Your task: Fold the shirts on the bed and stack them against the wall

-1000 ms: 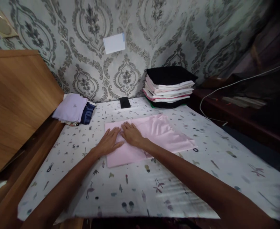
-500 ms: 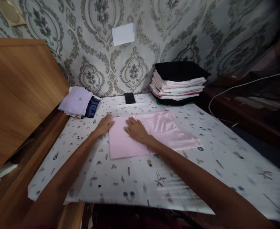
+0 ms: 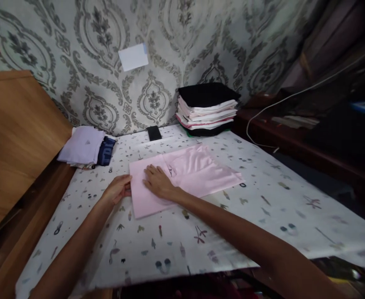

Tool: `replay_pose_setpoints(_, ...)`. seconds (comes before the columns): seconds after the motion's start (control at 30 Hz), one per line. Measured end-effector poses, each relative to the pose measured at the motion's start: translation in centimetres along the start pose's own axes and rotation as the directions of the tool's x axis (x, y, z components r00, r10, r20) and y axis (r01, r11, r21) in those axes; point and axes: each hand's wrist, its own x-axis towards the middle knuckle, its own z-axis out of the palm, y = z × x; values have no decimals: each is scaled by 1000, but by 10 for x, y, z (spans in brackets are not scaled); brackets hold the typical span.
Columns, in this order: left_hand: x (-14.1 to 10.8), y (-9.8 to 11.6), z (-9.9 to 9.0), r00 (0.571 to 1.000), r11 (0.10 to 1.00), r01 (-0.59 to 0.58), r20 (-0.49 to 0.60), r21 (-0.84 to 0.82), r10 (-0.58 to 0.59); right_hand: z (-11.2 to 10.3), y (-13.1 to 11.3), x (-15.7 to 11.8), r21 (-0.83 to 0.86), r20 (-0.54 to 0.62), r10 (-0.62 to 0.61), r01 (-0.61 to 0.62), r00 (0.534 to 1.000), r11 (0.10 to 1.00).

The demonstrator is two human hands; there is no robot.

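From my remote seat, I see the folded pale-pink fabric garment (image 3: pixel 197 168) lying on the white patterned sheet (image 3: pixel 157 253). The left hand (image 3: pixel 116 189) has shifted from beside its far corner to midway along its left edge; I judge that puts the edge within easy reach while the open right hand (image 3: pixel 159 182) presses the folded layers flat. I can't tell whether the left fingers pinch the fabric, since their undersides are hidden. The right wrist covers part of the garment, and its small dark print (image 3: pixel 171 171) is unreadable to me.
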Motion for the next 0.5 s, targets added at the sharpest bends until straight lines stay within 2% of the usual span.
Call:
replay_pose_setpoints(0.1,-1,0,12,999,1000,28,-32,-10,-29,-2,5,0,84,-38,32,-28,999,996)
replay_pose_setpoints(0.23,-1,-4,22,997,1000,-17,-77,-14,16,-3,9,-3,224,-96,80,-57,992,973)
replay_pose_setpoints(0.4,-1,-8,22,997,999,-23,-74,28,25,-8,7,-4,273,-132,128,-88,983,958)
replay_pose_setpoints(0.5,0,-8,15,996,991,-11,-84,130,22,-24,8,-6,274,-212,156,-94,965,957)
